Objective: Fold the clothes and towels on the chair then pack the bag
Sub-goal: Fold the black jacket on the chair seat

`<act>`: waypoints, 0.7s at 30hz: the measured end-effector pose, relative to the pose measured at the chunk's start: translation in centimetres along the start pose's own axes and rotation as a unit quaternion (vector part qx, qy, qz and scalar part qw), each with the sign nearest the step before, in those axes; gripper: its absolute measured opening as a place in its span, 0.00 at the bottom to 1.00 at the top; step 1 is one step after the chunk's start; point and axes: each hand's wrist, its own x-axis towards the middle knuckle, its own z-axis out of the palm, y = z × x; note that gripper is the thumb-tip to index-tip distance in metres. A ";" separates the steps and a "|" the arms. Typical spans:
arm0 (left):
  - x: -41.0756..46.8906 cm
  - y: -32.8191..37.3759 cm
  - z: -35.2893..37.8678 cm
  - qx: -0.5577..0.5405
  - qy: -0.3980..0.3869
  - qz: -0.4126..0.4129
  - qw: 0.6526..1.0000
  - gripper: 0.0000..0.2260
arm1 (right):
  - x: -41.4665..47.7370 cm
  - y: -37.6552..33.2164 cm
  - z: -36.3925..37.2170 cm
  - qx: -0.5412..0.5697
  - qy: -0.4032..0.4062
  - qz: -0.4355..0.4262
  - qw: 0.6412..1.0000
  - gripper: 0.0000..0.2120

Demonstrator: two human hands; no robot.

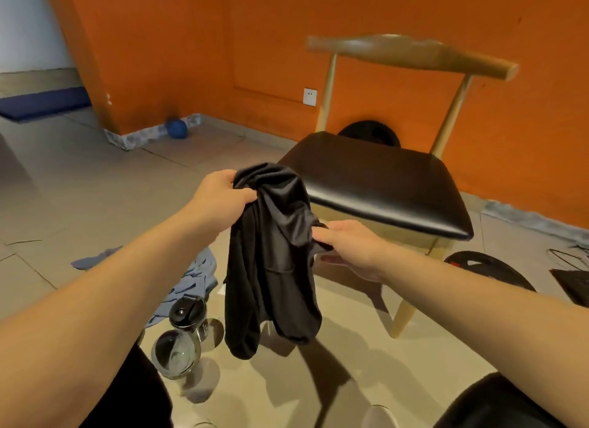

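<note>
We see a plain black garment [271,252] in front of the chair [376,185], whose seat is glossy black on a pale wood frame. Behind the chair the wall [191,44] is orange, with a white socket [309,96]. Left of the chair lie a blue ball [176,128] and a grey-blue cloth [197,277] on the beige tiled floor [79,188]. Right of the chair sits a black bag [573,284].

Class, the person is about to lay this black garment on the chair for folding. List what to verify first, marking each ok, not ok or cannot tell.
1. Left hand grips garment top: ok.
2. Right hand pinches its side: ok.
3. Garment spread out: not ok, bunched and hanging.
4. Visible seat bare: ok.
5. Hem clear of bottles on the floor: cannot tell.
</note>
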 end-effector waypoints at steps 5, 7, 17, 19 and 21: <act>1.3 -1.8 2.7 0.092 -0.098 -0.032 0.990 0.06 | -1.3 -1.9 -1.7 0.141 0.038 -0.029 0.989 0.15; 1.3 -1.7 4.1 0.061 -0.141 -0.052 0.987 0.09 | -1.2 -2.4 -1.8 0.187 0.057 -0.019 0.980 0.15; 0.4 -2.3 8.1 0.077 -0.266 0.012 0.961 0.18 | -1.1 -3.3 -0.9 0.293 0.059 -0.015 0.954 0.08; 0.7 -2.9 7.9 0.083 -0.296 0.006 0.951 0.18 | -1.0 -2.7 -1.2 0.254 0.072 -0.038 0.964 0.06; 0.6 -3.0 7.7 0.085 -0.332 -0.008 0.939 0.19 | -1.1 -2.0 -1.7 0.226 0.081 -0.049 0.969 0.08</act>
